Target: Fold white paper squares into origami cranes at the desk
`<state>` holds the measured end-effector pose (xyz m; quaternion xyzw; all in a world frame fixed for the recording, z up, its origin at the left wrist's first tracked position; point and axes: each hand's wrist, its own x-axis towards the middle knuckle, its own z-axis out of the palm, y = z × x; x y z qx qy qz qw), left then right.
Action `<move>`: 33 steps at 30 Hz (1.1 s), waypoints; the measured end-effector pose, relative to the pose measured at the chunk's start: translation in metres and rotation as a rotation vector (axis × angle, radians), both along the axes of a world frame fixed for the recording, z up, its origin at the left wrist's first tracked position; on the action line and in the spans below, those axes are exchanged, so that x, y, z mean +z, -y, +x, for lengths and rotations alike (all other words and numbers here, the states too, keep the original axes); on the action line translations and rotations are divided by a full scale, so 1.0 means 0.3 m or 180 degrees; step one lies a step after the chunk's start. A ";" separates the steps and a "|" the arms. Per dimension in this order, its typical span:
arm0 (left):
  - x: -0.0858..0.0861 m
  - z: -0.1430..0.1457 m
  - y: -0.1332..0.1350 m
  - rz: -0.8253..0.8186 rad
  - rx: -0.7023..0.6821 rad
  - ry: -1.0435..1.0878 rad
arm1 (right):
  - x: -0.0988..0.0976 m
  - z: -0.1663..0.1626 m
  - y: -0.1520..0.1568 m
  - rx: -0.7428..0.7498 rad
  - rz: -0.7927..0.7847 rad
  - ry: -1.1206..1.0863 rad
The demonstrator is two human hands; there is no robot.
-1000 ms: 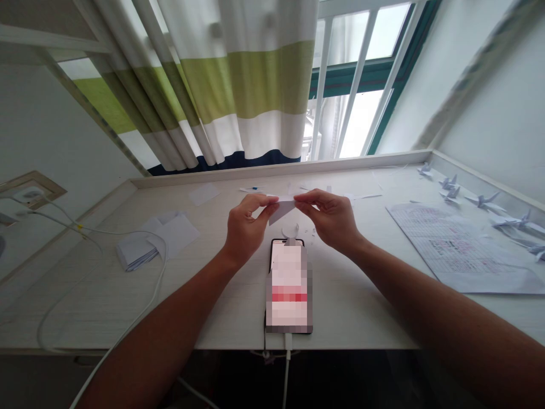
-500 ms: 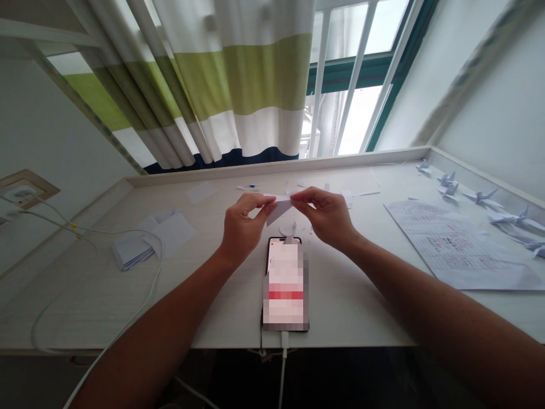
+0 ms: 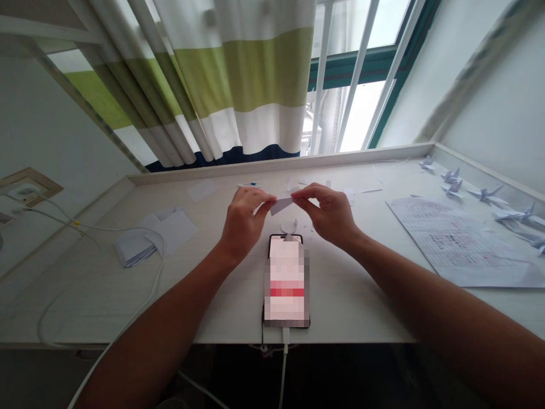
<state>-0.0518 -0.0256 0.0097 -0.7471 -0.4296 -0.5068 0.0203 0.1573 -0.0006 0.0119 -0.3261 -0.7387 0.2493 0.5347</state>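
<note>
Both my hands hold a small folded piece of white paper (image 3: 281,203) in the air above the desk (image 3: 85,284). My left hand (image 3: 244,221) pinches its left end between thumb and fingers. My right hand (image 3: 327,213) pinches its right end in the same way. The paper is folded to a narrow pointed shape between the fingertips. Directly below the hands a phone (image 3: 286,281) lies flat on the desk with its screen lit, plugged into a white cable (image 3: 284,363) at the near edge.
A stack of white paper squares (image 3: 149,241) lies at the left. A white cable (image 3: 106,233) runs from a wall socket across the left of the desk. A printed sheet (image 3: 460,244) lies at the right, with several folded paper cranes (image 3: 485,194) along the right wall. Paper scraps (image 3: 357,190) lie behind the hands.
The hands have worked the paper, which now looks narrower and flatter between the fingertips. The view has shifted slightly; nothing on the desk has moved.
</note>
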 end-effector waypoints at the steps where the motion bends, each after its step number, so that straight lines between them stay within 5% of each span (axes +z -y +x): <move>1: -0.001 -0.001 -0.001 0.0026 0.0004 -0.0040 | 0.001 0.000 0.000 -0.0010 -0.0008 0.0005; 11: 0.009 -0.008 0.003 -0.0230 -0.0092 -0.0136 | -0.005 0.008 -0.017 -0.0139 0.0219 0.0233; 19: 0.044 -0.003 0.019 -0.0890 -0.0187 0.0765 | 0.016 0.016 -0.007 0.0025 -0.0099 0.0271; 33: -0.009 0.026 0.023 -0.1328 -0.0675 0.1339 | 0.024 0.013 0.012 0.0413 -0.0145 0.0355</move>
